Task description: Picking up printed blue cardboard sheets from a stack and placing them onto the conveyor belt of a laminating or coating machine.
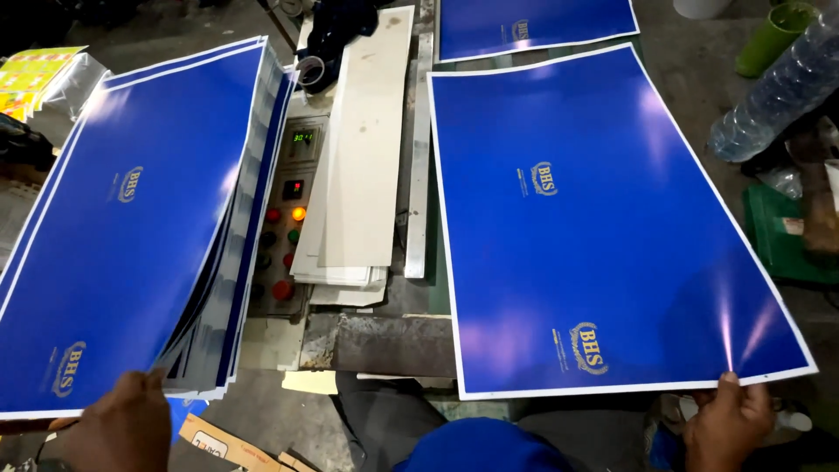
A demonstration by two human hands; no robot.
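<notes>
- The right hand, at the lower right of the frame, pinched the near corner of 1 glossy blue sheet, which lay flat across the right half of the frame.
- The left hand, at the lower left, rested against the near edge of a thick stack of blue sheets; I could not tell whether its fingers gripped.
- Between them sat a control panel with coloured buttons and pale boards.
- A clear plastic bottle lay at the upper right.
</notes>
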